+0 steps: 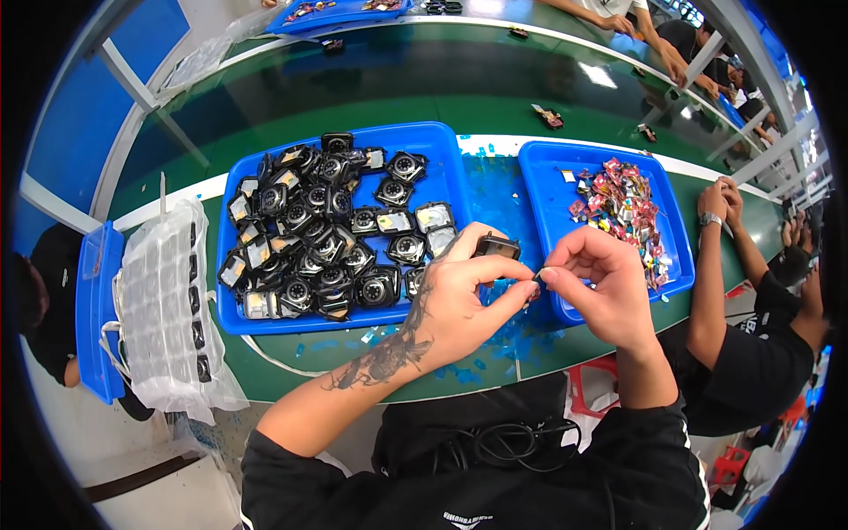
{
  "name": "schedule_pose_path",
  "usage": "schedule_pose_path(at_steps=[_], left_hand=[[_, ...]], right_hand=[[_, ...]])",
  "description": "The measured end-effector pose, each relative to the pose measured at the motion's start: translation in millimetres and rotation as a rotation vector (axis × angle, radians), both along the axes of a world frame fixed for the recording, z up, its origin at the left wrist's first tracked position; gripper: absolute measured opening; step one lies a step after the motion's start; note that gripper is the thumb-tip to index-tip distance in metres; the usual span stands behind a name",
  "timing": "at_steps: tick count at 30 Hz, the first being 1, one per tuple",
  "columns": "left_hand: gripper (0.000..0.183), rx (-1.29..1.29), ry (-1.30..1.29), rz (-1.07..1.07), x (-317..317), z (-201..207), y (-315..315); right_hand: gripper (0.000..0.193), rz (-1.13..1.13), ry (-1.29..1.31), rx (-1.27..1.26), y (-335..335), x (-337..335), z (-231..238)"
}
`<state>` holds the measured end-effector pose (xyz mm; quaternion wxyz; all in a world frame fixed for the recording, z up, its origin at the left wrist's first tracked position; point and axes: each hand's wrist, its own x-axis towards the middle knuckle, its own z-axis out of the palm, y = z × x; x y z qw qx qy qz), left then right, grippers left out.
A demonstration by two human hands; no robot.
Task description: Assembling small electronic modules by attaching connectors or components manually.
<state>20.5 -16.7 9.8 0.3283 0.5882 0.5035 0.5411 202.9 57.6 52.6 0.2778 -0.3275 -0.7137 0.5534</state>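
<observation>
My left hand (468, 296) is closed round a black watch case (499, 246), which shows beyond its knuckles. Its thumb and index fingertips also press together on a small dark part (532, 296). Meeting them, my right hand (605, 278) pinches thumb and index finger at the same spot; whatever lies in that pinch is too small to name. To the left, a blue tray (446, 155) bears a heap of black watch cases (305, 208). A second blue tray (549, 185), beyond my right hand, holds a pile of small red, white and yellow electronic parts (618, 194).
Blue scraps (495, 190) litter the green bench between the trays. At far left stands a stack of clear plastic trays (163, 300). Beyond a white rail, loose parts (548, 116) lie on a green surface. A co-worker's hands (720, 201) are close on the right.
</observation>
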Motion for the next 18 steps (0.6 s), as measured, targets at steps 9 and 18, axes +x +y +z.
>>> schedule_pose_path(at_steps=[9, 18], left_hand=[[0.013, -0.123, -0.206, 0.024, -1, -3, 2], [0.015, -0.274, -0.440, -0.049, -9, -6, 9]], right_hand=[[0.010, -0.079, -0.162, 0.548, -8, -17, -3], [0.021, -0.056, -0.378, 0.689, 12, -13, -9]])
